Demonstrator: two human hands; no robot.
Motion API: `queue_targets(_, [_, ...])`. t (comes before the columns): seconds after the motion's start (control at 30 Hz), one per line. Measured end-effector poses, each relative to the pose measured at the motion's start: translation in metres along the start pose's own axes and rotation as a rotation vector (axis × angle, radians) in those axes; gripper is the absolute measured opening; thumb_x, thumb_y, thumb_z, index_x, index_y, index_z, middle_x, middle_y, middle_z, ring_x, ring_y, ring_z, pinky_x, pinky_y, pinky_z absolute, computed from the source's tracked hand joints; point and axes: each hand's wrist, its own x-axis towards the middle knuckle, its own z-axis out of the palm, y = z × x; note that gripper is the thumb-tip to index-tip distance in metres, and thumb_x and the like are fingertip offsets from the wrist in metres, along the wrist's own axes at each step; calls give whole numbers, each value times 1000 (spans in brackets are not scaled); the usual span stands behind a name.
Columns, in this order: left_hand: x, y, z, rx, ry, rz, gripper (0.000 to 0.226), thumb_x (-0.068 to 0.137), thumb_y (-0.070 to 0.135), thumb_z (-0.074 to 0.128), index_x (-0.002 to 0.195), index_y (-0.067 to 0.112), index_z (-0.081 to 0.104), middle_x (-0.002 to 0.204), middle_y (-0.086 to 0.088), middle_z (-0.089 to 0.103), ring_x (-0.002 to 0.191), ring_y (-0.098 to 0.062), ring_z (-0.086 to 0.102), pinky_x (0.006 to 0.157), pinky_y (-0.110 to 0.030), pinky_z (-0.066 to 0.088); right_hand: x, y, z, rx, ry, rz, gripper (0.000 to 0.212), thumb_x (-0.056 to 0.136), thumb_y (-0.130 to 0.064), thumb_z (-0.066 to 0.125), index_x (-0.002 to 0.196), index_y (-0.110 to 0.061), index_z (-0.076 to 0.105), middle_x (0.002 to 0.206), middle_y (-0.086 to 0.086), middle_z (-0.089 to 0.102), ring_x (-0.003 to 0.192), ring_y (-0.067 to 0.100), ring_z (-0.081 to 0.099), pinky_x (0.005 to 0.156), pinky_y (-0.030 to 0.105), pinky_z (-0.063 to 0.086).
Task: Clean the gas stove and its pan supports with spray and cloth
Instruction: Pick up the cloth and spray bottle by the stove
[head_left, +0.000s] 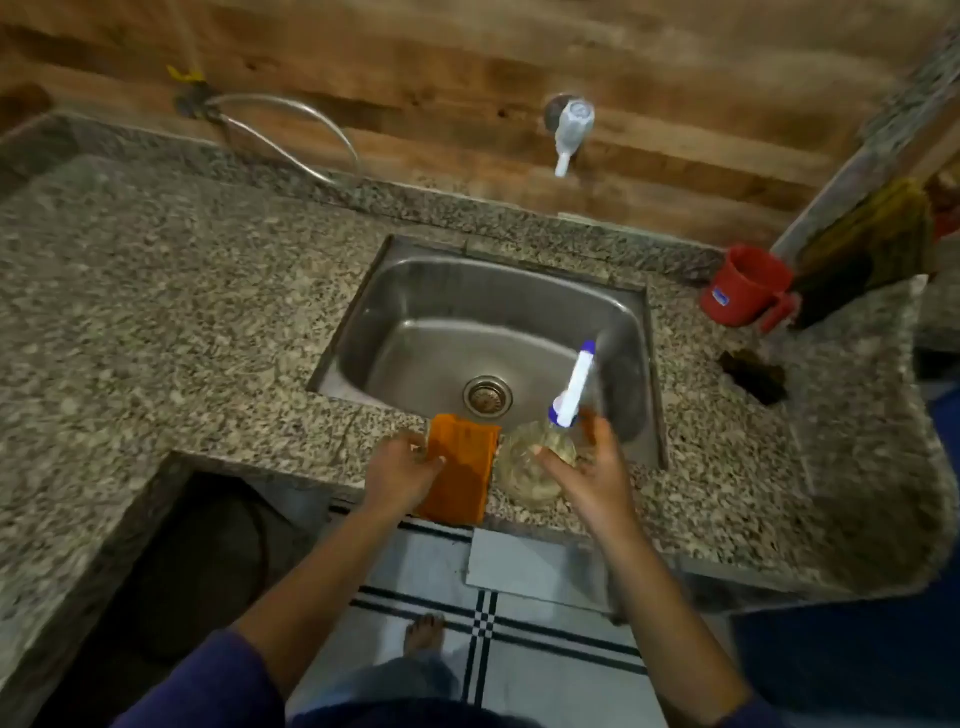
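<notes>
The granite counter (156, 312) fills most of my view, and the steel sink (441, 291) is set into it. The orange cloth (462, 478) lies on the front edge of the counter, before the sink. My left hand (402, 467) grips its left side with curled fingers. The clear spray bottle (530, 467) is just beside the cloth, on its right. My right hand (592, 467) is spread wide, with the thumb touching the bottle.
</notes>
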Motion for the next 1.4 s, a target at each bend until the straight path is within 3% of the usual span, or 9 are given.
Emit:
queue_targets(0.23, [47,-14,28,61,-152,-176,50,67,48,76,93,9,60,90,-7,64,88,-27,65,71,-36,49,12,5,19,4,63,-170,46,84,-24,77,110,-56,55,112,-14,64,110,7,60,94,31,49])
queue_targets(0.6, [30,6,9,-401,-262,-326,27,93,31,63,117,21,56,119,-2,60,104,-25,58,92,-45,48,16,18,27,-78,-82,-145,33,94,-34,60,125,-23,55,112,-2,66,110,14,62,92,48,52])
queue_targets(0.73, [19,-8,-17,-540,-124,-338,48,98,30,55,141,15,39,135,-2,48,124,-30,49,96,-41,43,19,3,47,-11,-160,-171,29,94,-34,61,121,-25,56,110,-9,65,106,7,61,94,40,51])
queue_targets(0.97, [-33,-75,-109,-763,232,-311,21,99,31,53,120,28,53,121,2,60,113,-21,57,97,-44,47,6,-48,144,67,-378,-290,32,88,-50,56,117,-37,56,109,-1,65,106,14,61,94,39,49])
queue_targets(1.1, [-69,-136,-172,-883,427,-314,25,102,28,47,127,29,51,130,-2,58,106,-14,60,84,-31,53,-18,-88,219,81,-548,-407,36,93,-30,64,111,-60,52,110,-26,57,105,-17,51,90,8,39])
queue_targets(1.17, [-90,-174,-207,-900,546,-333,31,103,24,43,134,24,45,135,-4,55,105,-13,58,80,-23,50,-41,-112,267,86,-636,-459,41,92,-17,67,109,-52,52,111,-28,54,104,-26,47,88,0,34])
queue_targets(1.23, [-111,-216,-241,-982,602,-369,33,104,26,41,137,28,41,137,-1,53,112,-17,56,92,-32,49,-67,-131,318,132,-686,-461,27,89,-45,65,113,-44,53,112,-19,60,106,-17,52,93,7,37])
queue_targets(1.3, [-129,-254,-272,-1051,619,-413,39,104,32,40,142,29,38,137,0,52,112,-17,55,94,-37,47,-92,-146,371,166,-734,-430,60,79,-72,57,122,-29,58,119,-3,65,115,7,57,101,25,41])
queue_targets(1.4, [-146,-299,-309,-1075,660,-464,39,103,35,40,142,29,38,133,2,53,109,-15,55,92,-34,46,-127,-170,435,175,-813,-385,62,82,-56,61,125,-13,58,124,2,63,115,6,57,101,20,41])
